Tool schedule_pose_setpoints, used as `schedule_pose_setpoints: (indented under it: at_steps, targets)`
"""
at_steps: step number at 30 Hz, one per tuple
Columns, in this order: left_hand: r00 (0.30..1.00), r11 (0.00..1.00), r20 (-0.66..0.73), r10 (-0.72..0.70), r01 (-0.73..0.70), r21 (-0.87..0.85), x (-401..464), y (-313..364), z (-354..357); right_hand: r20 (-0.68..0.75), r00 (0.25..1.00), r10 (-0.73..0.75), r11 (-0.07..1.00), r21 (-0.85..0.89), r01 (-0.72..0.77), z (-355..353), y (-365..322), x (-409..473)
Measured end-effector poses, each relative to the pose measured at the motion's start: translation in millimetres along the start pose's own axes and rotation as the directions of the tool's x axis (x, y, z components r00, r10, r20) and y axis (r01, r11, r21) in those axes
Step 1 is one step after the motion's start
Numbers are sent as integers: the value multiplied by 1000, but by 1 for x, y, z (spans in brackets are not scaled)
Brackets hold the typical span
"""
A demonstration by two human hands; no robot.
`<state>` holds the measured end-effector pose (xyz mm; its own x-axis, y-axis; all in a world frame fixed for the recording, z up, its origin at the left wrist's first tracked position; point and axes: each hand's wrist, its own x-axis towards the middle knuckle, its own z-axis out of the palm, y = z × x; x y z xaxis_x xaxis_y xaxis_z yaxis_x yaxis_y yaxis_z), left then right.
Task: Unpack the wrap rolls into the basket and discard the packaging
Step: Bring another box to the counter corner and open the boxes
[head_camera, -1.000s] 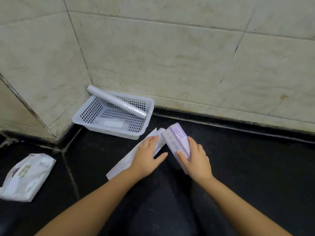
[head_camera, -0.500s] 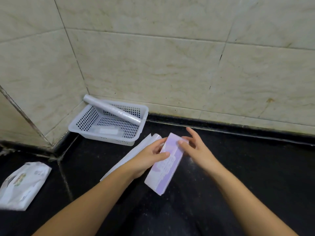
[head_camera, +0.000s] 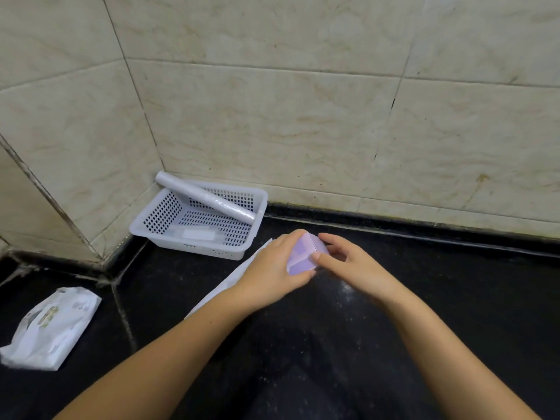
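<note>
A: What do the hands hold?
B: Left hand (head_camera: 272, 268) and right hand (head_camera: 348, 262) both clasp 1 purple box (head_camera: 303, 256) above the black bench (head_camera: 454, 298).
A: And the rolls?
B: 1 wrap roll (head_camera: 209, 200) lies slanted across the white basket (head_camera: 157, 231).

Even, soft indoor light, faint shadows, sharp focus, and wide-angle bending of tile lines toward the edges.

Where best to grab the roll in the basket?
Grip the roll mid-shaft, coming from above. It lies diagonally, its upper end propped on the basket rim at the corner, lower end inside, so the middle looks clear of the walls. Both hands are on the box.
</note>
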<state>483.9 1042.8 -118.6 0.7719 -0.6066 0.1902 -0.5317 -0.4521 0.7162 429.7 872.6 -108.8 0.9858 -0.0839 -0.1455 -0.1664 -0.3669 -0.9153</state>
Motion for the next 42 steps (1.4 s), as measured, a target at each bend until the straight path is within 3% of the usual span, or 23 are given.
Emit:
schedule_pose_setpoints:
  at_steps: [3, 7, 9, 12, 14, 16, 19, 23, 26, 30, 34, 36, 40, 41, 42]
  targets:
    - [998, 993, 61, 24, -17, -115, -2, 2, -13, 192, 974, -120, 992, -18, 126, -15, -9, -7]
    - [994, 971, 100, -35, 58, -233, 1, 4, -23, 134, 976, -174, 978, -96, 187, -22, -24, -8]
    - [997, 991, 81, 1, 10, -132, 0, 9, -23, 48, 990, -131, 988, -80, 135, -18, -28, -7]
    - [996, 974, 48, 81, -89, 208, -2, 16, -13, -119, 992, -35, 999, -2, 35, -6, -28, -7]
    - [991, 941, -52, 125, -102, 321, -2, 18, -8, -107, 994, 18, 994, 109, -6, 1, -29, -10]
    - [981, 945, -103, 162, -124, 303, -1, 19, -10, -34, 999, 27, 990, 137, -23, 0, -31, -14]
    - [984, 949, -31, 177, -162, 269, -2, 16, -17, 92, 995, -33, 998, 55, 28, -9, -35, -18]
    - [982, 956, -12, 187, -179, 232, -4, 15, -20, 205, 978, -49, 996, 87, 32, -16, -37, -21]
    - [979, 953, -1, 204, -198, 231, -5, 15, -22, 217, 976, -32, 993, 115, 7, -19, -37, -24]
    - [964, 894, 45, 264, -261, 364, -6, 19, -21, 140, 990, -16, 990, -138, 36, -12, -37, -23]
    - [961, 883, 82, 264, -275, 382, -2, 20, -23, 113, 994, -3, 1000, -1, 3, -12, -35, -21]
    - [972, 906, 93, 218, -236, 350, 0, 19, -26, 117, 993, 26, 993, 111, -40, -18, -33, -21]
    - [991, 989, 108, 77, -89, 115, -5, 14, -35, 30, 996, 88, 955, 281, -93, -28, -21, -23]
    - [991, 994, 118, 67, -76, 74, -6, 13, -35, -18, 995, 93, 977, 195, -88, -29, -18, -24]
    - [991, 997, 123, 59, -65, 44, -8, 13, -36, -79, 995, 69, 998, -11, -70, -30, -16, -25]
